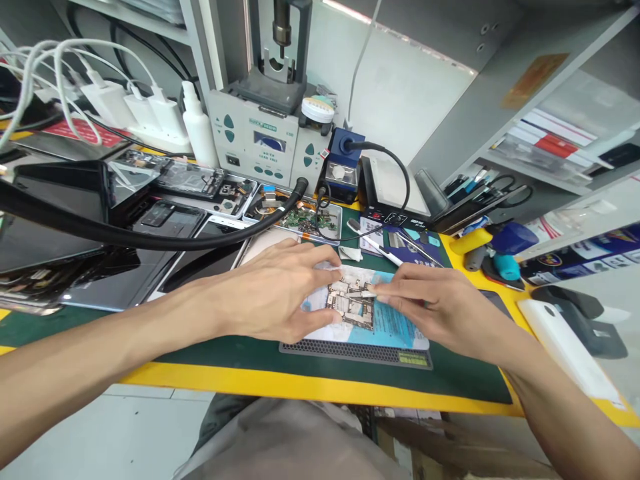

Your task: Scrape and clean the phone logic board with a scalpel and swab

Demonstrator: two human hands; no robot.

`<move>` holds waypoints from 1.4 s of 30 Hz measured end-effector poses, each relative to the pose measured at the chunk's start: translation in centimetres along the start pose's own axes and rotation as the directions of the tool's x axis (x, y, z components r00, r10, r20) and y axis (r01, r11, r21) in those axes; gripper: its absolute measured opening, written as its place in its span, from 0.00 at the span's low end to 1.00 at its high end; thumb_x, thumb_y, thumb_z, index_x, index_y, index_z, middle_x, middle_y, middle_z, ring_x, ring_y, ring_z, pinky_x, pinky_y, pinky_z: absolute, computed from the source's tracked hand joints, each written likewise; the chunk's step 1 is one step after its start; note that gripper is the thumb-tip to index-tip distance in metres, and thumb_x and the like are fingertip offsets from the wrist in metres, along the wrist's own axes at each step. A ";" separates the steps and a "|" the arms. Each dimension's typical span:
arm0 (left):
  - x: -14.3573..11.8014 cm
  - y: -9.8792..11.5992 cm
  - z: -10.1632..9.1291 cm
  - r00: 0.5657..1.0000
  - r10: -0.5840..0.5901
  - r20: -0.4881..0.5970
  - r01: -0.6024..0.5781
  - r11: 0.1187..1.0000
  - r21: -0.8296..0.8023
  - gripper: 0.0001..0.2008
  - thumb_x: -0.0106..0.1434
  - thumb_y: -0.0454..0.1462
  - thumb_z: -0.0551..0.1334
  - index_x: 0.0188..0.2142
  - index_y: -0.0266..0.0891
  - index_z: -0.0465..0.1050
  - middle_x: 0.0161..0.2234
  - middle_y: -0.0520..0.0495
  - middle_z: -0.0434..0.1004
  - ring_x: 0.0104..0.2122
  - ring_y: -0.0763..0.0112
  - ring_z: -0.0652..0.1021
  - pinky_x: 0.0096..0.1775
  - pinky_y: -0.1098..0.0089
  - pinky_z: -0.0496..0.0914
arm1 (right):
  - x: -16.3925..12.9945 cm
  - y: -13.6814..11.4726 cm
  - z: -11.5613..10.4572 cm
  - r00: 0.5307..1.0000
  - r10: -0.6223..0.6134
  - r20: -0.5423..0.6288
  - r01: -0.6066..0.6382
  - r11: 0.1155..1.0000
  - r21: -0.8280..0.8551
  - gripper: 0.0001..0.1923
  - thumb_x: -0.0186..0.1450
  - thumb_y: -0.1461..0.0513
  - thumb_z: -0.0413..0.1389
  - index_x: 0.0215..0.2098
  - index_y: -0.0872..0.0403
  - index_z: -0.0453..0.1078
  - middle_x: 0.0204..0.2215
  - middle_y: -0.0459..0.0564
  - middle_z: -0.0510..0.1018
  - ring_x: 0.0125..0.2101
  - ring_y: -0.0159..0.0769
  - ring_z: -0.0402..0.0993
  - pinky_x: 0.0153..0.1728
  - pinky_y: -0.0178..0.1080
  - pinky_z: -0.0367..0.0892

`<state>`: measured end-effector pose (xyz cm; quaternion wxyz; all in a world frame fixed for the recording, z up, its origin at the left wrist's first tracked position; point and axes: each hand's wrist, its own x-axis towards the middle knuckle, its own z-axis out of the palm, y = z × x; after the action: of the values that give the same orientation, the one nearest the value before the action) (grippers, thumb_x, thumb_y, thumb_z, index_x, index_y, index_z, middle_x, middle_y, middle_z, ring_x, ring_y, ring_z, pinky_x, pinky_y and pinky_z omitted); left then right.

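A small phone circuit board [351, 303] with metal shields lies on a white and blue pad [395, 327] over a dark perforated mat [350, 351]. My left hand [280, 293] rests on the board's left side, its fingers pinching the top and bottom edges. From the right, my right hand [440, 303] reaches in with thumb and forefinger pinched at the board's upper right edge, on a thin metal piece [367, 293]. What the fingertips grip is too small to make out.
A grey soldering station [260, 137] stands behind, with a thick black hose [150, 237] crossing left. Opened phones [165, 220] and a tray of parts [300, 220] lie at the back left. Tweezers [385, 250], screwdrivers [495, 250] and a white phone [565, 347] sit right.
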<state>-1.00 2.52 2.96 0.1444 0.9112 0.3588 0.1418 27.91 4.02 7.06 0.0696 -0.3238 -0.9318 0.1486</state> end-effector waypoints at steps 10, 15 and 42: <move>0.0 -0.1 0.1 1.000 0.003 0.003 -0.003 1.000 0.004 0.22 0.73 0.49 0.60 0.58 0.40 0.77 0.62 0.41 0.73 0.55 0.50 0.78 0.61 0.48 0.68 | -1.9 -3.5 2.4 0.981 0.078 -0.177 -0.109 0.979 -0.171 0.16 0.76 0.67 0.51 0.50 0.58 0.81 0.29 0.50 0.74 0.23 0.35 0.70 0.24 0.37 0.62; 0.0 -0.1 0.3 1.000 -0.004 0.004 0.004 1.000 0.013 0.23 0.73 0.51 0.59 0.59 0.41 0.76 0.63 0.42 0.72 0.55 0.48 0.79 0.61 0.46 0.68 | -2.1 -5.1 3.3 0.969 0.102 -0.227 -0.161 0.952 -0.262 0.15 0.74 0.69 0.51 0.46 0.59 0.81 0.27 0.49 0.72 0.22 0.36 0.71 0.24 0.38 0.63; -0.2 -0.4 0.6 0.997 0.047 -0.066 -0.045 0.999 0.027 0.24 0.72 0.50 0.62 0.60 0.40 0.75 0.61 0.42 0.75 0.55 0.49 0.79 0.60 0.48 0.68 | -1.4 -1.7 1.8 0.980 0.172 -0.104 -0.165 0.984 0.070 0.15 0.79 0.59 0.53 0.54 0.50 0.82 0.33 0.48 0.79 0.29 0.34 0.73 0.30 0.36 0.64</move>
<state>-1.22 2.54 2.24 0.1174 0.9158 0.3440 0.1706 27.66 1.47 5.83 0.1174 -0.4070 -0.8909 0.1642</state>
